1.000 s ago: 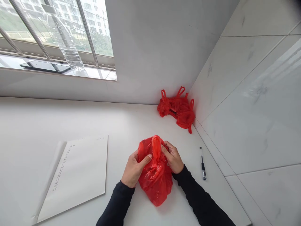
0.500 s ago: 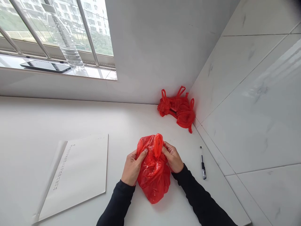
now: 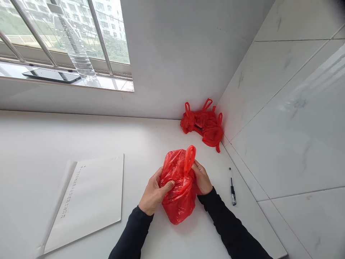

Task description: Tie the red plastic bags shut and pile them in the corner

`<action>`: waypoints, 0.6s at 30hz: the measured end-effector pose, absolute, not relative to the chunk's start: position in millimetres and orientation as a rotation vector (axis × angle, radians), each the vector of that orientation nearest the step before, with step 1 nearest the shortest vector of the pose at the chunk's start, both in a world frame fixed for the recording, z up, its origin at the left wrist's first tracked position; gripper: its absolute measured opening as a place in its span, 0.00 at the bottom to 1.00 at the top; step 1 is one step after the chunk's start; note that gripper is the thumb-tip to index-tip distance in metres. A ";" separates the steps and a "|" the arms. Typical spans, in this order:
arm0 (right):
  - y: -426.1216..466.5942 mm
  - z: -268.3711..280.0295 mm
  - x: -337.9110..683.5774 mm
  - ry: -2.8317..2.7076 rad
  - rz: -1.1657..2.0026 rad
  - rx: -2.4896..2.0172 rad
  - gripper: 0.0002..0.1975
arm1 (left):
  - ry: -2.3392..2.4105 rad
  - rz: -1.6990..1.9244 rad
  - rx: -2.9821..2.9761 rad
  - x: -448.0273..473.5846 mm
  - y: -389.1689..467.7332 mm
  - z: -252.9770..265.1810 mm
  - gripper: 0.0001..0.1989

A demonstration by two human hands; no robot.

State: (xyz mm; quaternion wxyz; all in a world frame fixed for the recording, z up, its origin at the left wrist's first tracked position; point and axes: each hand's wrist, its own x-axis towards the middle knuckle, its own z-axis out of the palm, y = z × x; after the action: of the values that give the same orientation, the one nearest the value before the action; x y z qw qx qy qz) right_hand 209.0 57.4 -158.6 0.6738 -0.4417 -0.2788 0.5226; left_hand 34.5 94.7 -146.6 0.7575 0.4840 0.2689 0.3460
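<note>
A thin, shiny red plastic bag (image 3: 179,201) is held over the white table, crumpled, with one handle loop sticking up at its top right. My left hand (image 3: 154,192) grips the bag's left side, its thumb lying across the front and its other fingers behind the plastic. At the upper right edge, beside the loop, my right hand (image 3: 202,177) is closed on the bag; part of its fingers is hidden behind it. Whether anything is inside the bag I cannot tell.
Several crumpled red bags (image 3: 205,126) lie in the back corner. An open notebook (image 3: 94,198) with a written column lies left, a pen (image 3: 232,189) right. A tablet-like device (image 3: 51,75) and a water bottle (image 3: 79,59) are on the windowsill. A tiled wall (image 3: 296,126) bounds the right side.
The bag has shifted slightly up and to the right, and its loop now stands more upright. My left thumb has slid lower across the front; my right fingers are more hidden behind the bag.
</note>
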 end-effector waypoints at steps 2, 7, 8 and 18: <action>56.6 -155.8 207.3 -0.660 1.209 -0.953 0.13 | 0.598 0.760 1.032 34.5 95.0 -147.8 0.21; 56.1 -156.5 207.8 -0.731 1.223 -0.967 0.16 | 0.631 0.770 0.988 32.4 95.8 -149.2 0.21; 56.1 -157.6 208.4 -0.738 1.218 -0.981 0.16 | 0.646 0.774 0.985 32.0 95.9 -149.1 0.22; 51.2 -151.7 203.2 -0.919 1.225 -1.018 0.13 | 0.717 0.880 0.929 34.8 93.2 -143.1 0.24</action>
State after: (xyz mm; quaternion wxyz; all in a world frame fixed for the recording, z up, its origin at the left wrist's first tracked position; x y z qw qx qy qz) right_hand 203.2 51.2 -151.7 0.6064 -0.4401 -0.3975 0.5296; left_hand 34.8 93.2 -143.1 0.7429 0.4241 0.3270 0.4016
